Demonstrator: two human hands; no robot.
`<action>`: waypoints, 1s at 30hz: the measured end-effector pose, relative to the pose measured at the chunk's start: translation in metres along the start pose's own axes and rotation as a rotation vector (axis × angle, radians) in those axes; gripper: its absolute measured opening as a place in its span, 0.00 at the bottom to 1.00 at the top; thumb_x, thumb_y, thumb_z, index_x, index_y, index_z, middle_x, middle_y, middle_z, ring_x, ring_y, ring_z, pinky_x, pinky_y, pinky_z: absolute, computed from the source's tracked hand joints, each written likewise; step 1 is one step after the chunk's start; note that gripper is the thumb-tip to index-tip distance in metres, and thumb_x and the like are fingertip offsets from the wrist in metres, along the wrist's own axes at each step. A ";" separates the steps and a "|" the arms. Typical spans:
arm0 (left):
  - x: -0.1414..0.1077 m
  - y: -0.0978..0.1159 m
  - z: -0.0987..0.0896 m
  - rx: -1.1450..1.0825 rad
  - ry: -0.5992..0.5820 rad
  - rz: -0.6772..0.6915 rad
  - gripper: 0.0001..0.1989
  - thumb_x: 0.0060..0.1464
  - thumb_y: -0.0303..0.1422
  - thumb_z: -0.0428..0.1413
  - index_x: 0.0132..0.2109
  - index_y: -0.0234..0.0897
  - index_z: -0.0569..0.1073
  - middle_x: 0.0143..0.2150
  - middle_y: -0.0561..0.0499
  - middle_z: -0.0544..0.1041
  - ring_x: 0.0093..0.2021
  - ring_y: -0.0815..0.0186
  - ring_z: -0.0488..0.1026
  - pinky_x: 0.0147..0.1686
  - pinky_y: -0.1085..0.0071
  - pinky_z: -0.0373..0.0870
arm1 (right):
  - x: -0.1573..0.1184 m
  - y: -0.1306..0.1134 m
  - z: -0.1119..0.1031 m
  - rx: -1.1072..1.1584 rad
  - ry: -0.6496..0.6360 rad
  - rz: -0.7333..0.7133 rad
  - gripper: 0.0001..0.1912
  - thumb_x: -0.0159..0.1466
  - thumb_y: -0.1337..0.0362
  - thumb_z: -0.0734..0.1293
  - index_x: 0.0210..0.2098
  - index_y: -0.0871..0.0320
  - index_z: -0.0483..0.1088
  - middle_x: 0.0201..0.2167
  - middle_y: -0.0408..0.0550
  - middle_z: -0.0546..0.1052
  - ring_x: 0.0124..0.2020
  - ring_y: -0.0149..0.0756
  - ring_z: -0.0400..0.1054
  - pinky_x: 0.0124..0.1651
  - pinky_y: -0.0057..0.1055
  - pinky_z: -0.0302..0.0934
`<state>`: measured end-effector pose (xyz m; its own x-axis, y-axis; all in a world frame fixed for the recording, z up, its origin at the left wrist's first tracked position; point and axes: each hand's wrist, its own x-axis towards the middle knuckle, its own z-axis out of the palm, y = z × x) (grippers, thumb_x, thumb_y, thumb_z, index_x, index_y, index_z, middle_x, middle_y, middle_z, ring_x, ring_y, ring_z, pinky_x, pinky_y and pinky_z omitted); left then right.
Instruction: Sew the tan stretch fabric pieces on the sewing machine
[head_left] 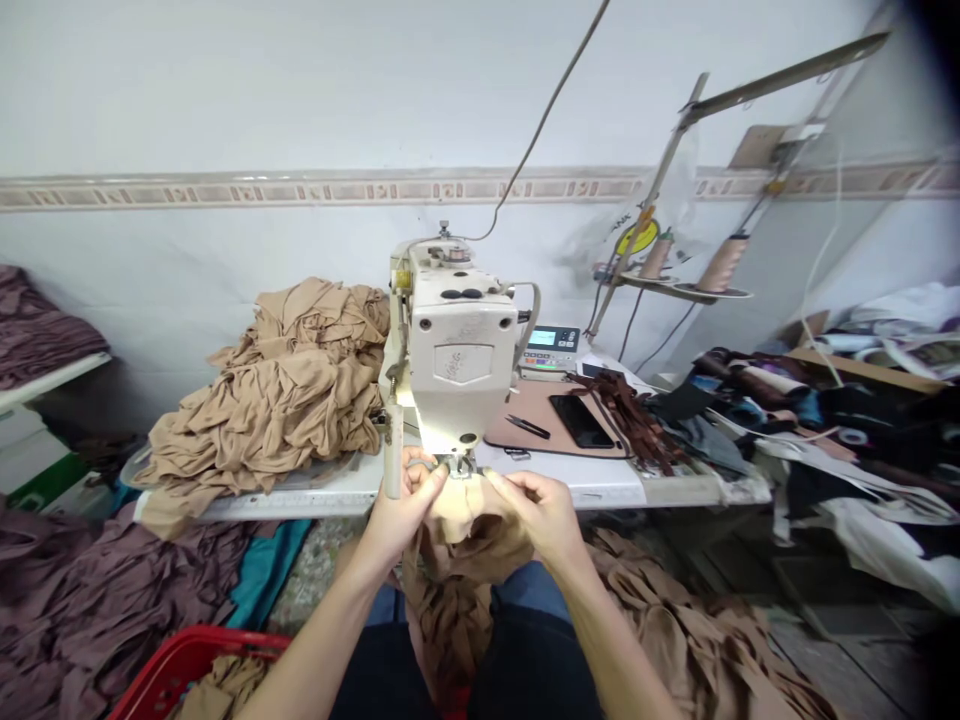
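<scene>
A white sewing machine (463, 350) stands in front of me with its lamp lit over the needle area. Under its presser foot (461, 465) lies the edge of a tan piece of fabric (457, 515), which hangs down over the table edge into my lap. My left hand (409, 500) pinches the fabric just left of the foot, thumb on top. On the other side my right hand (536, 505) pinches it with thumb and bent fingers. The needle itself is too small to make out.
A heap of tan fabric (277, 390) lies left of the machine. On the right are thread snips (529, 427), a black phone (580, 421), a control panel (551, 345) and a thread stand (660, 190). A red basket (180, 660) and purple cloth (90, 600) lie low on the left.
</scene>
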<state>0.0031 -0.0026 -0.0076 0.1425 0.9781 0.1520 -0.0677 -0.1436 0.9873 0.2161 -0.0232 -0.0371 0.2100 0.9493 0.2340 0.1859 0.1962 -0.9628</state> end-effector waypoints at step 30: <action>-0.070 -0.044 -0.052 0.203 -0.294 -0.005 0.19 0.65 0.45 0.63 0.32 0.34 0.82 0.32 0.47 0.77 0.34 0.62 0.73 0.35 0.71 0.68 | -0.098 -0.032 0.013 0.223 -0.462 0.270 0.26 0.70 0.41 0.69 0.29 0.57 0.69 0.21 0.38 0.66 0.19 0.28 0.59 0.22 0.25 0.52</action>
<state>-0.0556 -0.0568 -0.0638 0.4228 0.8976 0.1248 0.1267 -0.1949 0.9726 0.1772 -0.1189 -0.0314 -0.2282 0.9718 -0.0587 -0.0337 -0.0682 -0.9971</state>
